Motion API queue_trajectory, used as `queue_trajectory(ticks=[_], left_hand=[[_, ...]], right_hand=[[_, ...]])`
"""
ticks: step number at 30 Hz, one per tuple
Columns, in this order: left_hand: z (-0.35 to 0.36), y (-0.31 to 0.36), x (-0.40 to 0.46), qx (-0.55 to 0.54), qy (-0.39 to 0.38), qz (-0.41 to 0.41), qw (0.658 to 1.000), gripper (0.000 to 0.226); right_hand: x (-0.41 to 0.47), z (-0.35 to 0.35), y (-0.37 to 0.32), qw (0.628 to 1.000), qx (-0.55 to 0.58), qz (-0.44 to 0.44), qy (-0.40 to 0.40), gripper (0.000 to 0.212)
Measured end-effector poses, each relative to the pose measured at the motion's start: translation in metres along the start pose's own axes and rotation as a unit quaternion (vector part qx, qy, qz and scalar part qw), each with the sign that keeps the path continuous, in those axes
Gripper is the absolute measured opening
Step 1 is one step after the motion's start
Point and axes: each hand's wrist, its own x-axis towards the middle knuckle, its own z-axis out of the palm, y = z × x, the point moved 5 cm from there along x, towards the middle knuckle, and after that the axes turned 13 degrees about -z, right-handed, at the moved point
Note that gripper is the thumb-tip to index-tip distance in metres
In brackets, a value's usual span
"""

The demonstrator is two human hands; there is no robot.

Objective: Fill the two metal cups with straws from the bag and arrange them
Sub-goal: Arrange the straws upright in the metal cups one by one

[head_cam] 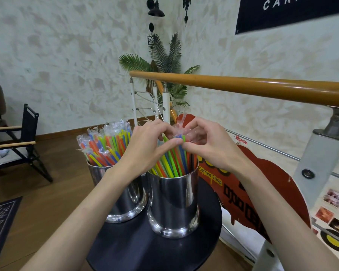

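Observation:
Two shiny metal cups stand side by side on a round black table [137,249]. The left cup [123,200] is packed with wrapped straws [104,145] in orange, green, blue and yellow, fanned out to the left. The right cup [174,204] holds another bundle of coloured straws [172,163]. Above it, my left hand [147,145] and my right hand [207,143] both grip the tops of these straws, fingers curled round the clear wrapper ends. The bag is not in view.
A wooden handrail [243,87] on metal posts runs behind the table and to the right. A red coffee shop sign [249,192] leans against the railing. A black folding chair [18,141] stands at the left, on a wooden floor.

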Motion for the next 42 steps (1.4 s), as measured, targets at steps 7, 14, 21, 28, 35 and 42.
queue_trajectory(ticks=[7, 14, 21, 28, 35, 42], left_hand=[[-0.006, 0.008, -0.004, 0.022, 0.021, 0.023, 0.999, 0.031], [-0.008, 0.009, -0.007, 0.022, 0.035, 0.022, 0.999, 0.026], [-0.007, 0.006, -0.005, -0.032, 0.012, 0.007, 0.999, 0.017], [-0.004, 0.007, -0.006, -0.019, -0.045, -0.018, 0.999, 0.007], [-0.006, 0.010, -0.001, 0.014, -0.053, -0.016, 0.998, 0.013], [-0.012, 0.010, 0.010, -0.026, -0.042, -0.029, 0.998, 0.009]], right_hand=[[0.000, -0.001, 0.001, 1.000, 0.003, 0.011, -0.005, 0.014], [0.000, 0.001, 0.004, 0.998, 0.032, 0.033, -0.031, 0.013], [0.002, 0.001, 0.003, 0.999, 0.033, 0.022, -0.029, 0.018], [0.001, 0.004, 0.002, 0.999, 0.011, 0.006, -0.032, 0.020], [-0.001, 0.004, 0.004, 0.999, -0.013, 0.012, -0.031, 0.022], [-0.005, 0.006, -0.001, 0.998, -0.023, 0.013, -0.058, 0.022]])
